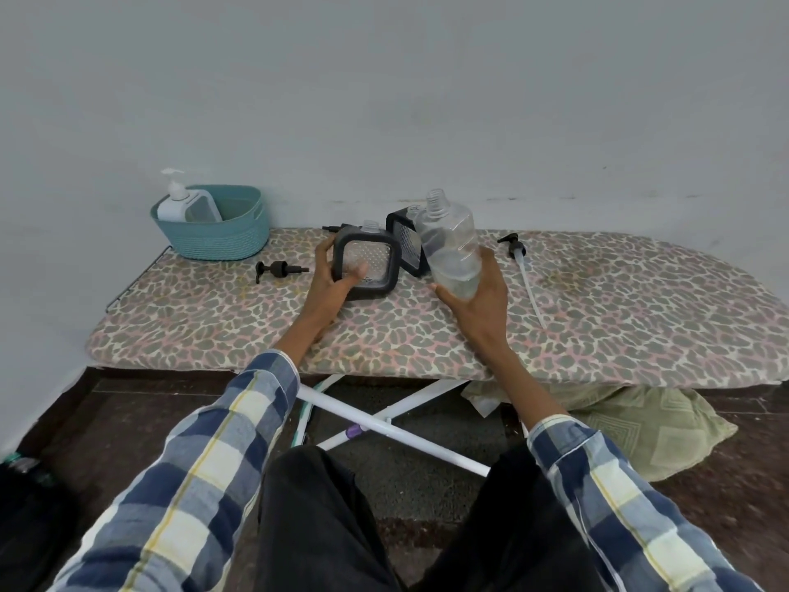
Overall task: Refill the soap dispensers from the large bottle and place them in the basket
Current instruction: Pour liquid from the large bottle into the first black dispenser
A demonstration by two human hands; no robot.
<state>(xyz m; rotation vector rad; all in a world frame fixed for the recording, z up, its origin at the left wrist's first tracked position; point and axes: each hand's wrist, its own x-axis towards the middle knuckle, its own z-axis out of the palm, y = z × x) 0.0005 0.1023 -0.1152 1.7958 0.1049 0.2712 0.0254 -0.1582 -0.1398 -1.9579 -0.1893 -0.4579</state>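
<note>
left hand: fingers wrapped round a square dark-framed soap dispenser, thumb lying across its clear front panel. the dispenser is tilted, lower edge on the ironing board, open threaded neck pointing up and away. no pump fitted.

right hand: fingers curled round the lower part of the large clear bottle, gripping it from below. bottle uncapped, leaning slightly left, neck uppermost. clear liquid sits in its lower portion, near the hand.

second dark-framed dispenser: on the board just behind the bottle, partly hidden by it, between the held dispenser and the bottle. neck open.

black pump head: lying on its side on the board, left of the left hand, apart from it.

second pump with a long pale tube: lying on the board right of the bottle, tube running toward the near edge.

teal basket: at the far left end of the board, against the wall. inside stands a white pump dispenser, next to a clear container.

under the board: white crossed legs and a pale green cloth on the floor.
</note>
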